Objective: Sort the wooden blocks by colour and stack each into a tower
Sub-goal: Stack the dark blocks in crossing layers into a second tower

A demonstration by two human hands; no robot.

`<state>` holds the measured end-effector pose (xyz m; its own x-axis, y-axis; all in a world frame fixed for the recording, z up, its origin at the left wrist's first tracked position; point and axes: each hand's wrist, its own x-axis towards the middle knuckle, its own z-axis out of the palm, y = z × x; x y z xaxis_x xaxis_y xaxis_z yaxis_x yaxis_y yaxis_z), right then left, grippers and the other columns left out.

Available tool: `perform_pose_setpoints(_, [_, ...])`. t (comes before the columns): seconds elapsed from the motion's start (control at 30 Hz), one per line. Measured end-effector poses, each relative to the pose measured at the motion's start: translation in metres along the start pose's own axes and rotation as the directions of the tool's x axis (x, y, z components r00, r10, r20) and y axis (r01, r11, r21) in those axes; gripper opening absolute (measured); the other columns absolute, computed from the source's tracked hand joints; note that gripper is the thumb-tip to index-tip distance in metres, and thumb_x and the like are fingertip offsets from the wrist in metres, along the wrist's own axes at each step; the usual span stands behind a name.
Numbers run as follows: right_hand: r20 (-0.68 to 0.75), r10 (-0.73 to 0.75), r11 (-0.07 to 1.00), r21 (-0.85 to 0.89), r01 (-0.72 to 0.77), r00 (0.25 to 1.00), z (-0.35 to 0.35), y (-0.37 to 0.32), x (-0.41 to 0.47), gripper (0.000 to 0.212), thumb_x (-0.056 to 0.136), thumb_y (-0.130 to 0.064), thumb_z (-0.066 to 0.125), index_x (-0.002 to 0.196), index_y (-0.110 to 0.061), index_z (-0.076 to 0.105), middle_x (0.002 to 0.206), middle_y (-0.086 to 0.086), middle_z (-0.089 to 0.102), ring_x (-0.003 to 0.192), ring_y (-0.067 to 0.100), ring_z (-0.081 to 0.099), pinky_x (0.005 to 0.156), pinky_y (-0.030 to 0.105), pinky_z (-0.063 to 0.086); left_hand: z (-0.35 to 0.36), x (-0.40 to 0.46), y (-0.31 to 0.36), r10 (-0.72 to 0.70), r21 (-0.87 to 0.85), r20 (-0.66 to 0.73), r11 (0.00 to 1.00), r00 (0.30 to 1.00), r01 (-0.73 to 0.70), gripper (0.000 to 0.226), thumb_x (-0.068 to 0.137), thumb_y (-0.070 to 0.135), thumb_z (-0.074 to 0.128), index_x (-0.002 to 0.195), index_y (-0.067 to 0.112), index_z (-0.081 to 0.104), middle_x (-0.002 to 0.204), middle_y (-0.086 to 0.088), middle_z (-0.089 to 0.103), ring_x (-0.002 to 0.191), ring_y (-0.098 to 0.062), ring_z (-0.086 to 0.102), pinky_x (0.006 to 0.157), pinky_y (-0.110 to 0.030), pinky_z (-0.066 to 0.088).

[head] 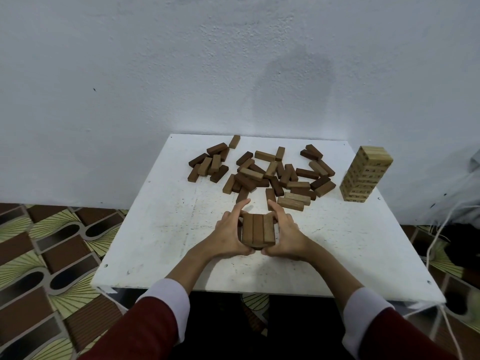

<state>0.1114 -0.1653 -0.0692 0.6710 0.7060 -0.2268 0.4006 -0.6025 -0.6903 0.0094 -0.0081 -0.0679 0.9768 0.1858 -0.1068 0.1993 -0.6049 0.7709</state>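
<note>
Three mid-brown blocks (258,229) lie side by side mid-table, long axes pointing away | left hand (228,236) and right hand (285,236) clasp them | loose pile (267,175) just beyond, equally near both.

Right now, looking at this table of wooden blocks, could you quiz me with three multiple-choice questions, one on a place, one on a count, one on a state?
1. Where does the finished pale tower stand on the white table?
A. far right corner
B. near left corner
C. the middle

2. How many blocks show in the top layer of the small brown stack?
A. one
B. three
C. six

3. What are the left hand and right hand doing?
A. resting flat on the table
B. lifting the pale tower
C. cupping the brown stack from both sides

Answers:
1. A, it rises by the far right edge.
2. B, three lie side by side.
3. C, fingers curl round each side of it.
</note>
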Motion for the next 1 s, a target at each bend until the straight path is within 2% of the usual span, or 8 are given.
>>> perform_pose_setpoints(0.3, [0.063, -0.017, 0.997, 0.071, 0.013, 0.998, -0.011, -0.004, -0.014, 0.130, 0.051, -0.033, 0.085, 0.147, -0.026, -0.001, 0.148, 0.004, 0.025, 0.137, 0.022, 0.026, 0.114, 0.042, 0.027, -0.007, -0.006, -0.008, -0.012, -0.136, 0.063, 0.991, 0.998, 0.021, 0.118, 0.058, 0.019, 0.087, 0.143, 0.040, 0.008, 0.136, 0.004, 0.034, 0.125, -0.013, 0.037, 0.102, -0.030, 0.036])
perform_pose_setpoints(0.43, [0.120, -0.048, 0.991, 0.127, 0.032, 0.992, -0.021, -0.004, -0.024, 0.118, 0.064, -0.010, 0.084, 0.147, -0.023, 0.001, 0.149, 0.003, 0.025, 0.137, 0.019, 0.026, 0.108, 0.028, 0.026, -0.015, -0.010, -0.009, -0.012, -0.166, 0.111, 0.986, 0.994, 0.030, 0.114, 0.063, 0.003, 0.081, 0.144, 0.038, 0.009, 0.142, 0.006, 0.031, 0.129, -0.009, 0.032, 0.098, -0.023, 0.039])
perform_pose_setpoints(0.57, [0.143, -0.053, 0.977, 0.211, 0.021, 0.988, -0.035, -0.005, -0.023, 0.102, 0.057, -0.003, 0.063, 0.145, -0.019, 0.015, 0.140, 0.007, 0.038, 0.128, 0.020, 0.040, 0.105, 0.030, 0.034, -0.025, -0.009, -0.011, -0.010, -0.165, 0.108, 0.986, 0.994, 0.028, 0.090, 0.073, -0.009, 0.068, 0.140, 0.031, 0.021, 0.134, 0.006, 0.038, 0.123, -0.011, 0.038, 0.079, -0.006, 0.044])
perform_pose_setpoints(0.63, [0.090, -0.023, 0.966, 0.259, -0.001, 0.996, -0.044, -0.003, -0.019, 0.082, 0.069, 0.010, 0.059, 0.141, -0.016, 0.029, 0.131, 0.007, 0.048, 0.117, 0.020, 0.050, 0.093, 0.026, 0.047, -0.030, -0.006, -0.013, -0.025, -0.178, 0.046, 0.983, 0.999, 0.033, 0.072, 0.079, -0.008, 0.063, 0.134, 0.027, 0.030, 0.128, 0.003, 0.044, 0.119, -0.015, 0.043, 0.078, -0.007, 0.044])
perform_pose_setpoints(0.7, [-0.074, -0.021, 0.982, 0.183, 0.035, 0.997, -0.051, -0.002, -0.011, 0.057, 0.081, 0.014, 0.051, 0.131, -0.012, 0.047, 0.123, 0.006, 0.056, 0.108, 0.017, 0.056, 0.077, 0.015, 0.050, -0.035, 0.000, -0.017, -0.031, -0.131, -0.079, 0.991, 0.996, 0.020, 0.056, 0.084, -0.008, 0.056, 0.131, 0.017, 0.041, 0.127, -0.002, 0.049, 0.118, -0.016, 0.046, 0.085, -0.013, 0.042])
perform_pose_setpoints(0.8, [-0.284, -0.049, 0.997, 0.042, 0.063, 0.958, -0.053, 0.000, 0.006, 0.035, 0.087, 0.010, 0.047, 0.113, -0.008, 0.063, 0.114, 0.006, 0.062, 0.103, 0.014, 0.058, 0.077, 0.009, 0.043, -0.038, 0.018, -0.020, 0.028, 0.038, -0.201, 0.999, 0.979, -0.020, 0.042, 0.090, -0.004, 0.047, 0.129, 0.011, 0.049, 0.131, -0.006, 0.048, 0.118, -0.013, 0.043, 0.095, -0.019, 0.034])
perform_pose_setpoints(0.93, [-0.240, -0.118, 0.980, -0.187, 0.074, 0.964, -0.050, -0.002, 0.029, 0.031, 0.089, 0.003, 0.053, 0.114, -0.009, 0.066, 0.117, 0.007, 0.061, 0.109, 0.019, 0.055, 0.094, 0.024, 0.043, -0.032, 0.042, -0.013, 0.114, 0.241, -0.186, 0.968, 0.976, -0.068, 0.043, 0.093, 0.006, 0.046, 0.136, 0.010, 0.046, 0.145, -0.005, 0.037, 0.133, -0.019, 0.030, 0.105, -0.026, 0.028])
perform_pose_setpoints(1.0, [-0.151, -0.187, 0.934, -0.332, 0.128, 0.971, -0.048, -0.005, 0.038, 0.033, 0.090, -0.002, 0.053, 0.118, -0.016, 0.064, 0.123, 0.001, 0.057, 0.118, 0.017, 0.047, 0.094, 0.022, 0.034, -0.028, 0.049, -0.013, 0.122, 0.353, -0.156, 0.934, 0.980, -0.060, 0.049, 0.094, 0.017, 0.047, 0.143, 0.013, 0.038, 0.153, -0.003, 0.025, 0.139, -0.019, 0.021, 0.113, -0.032, 0.021])
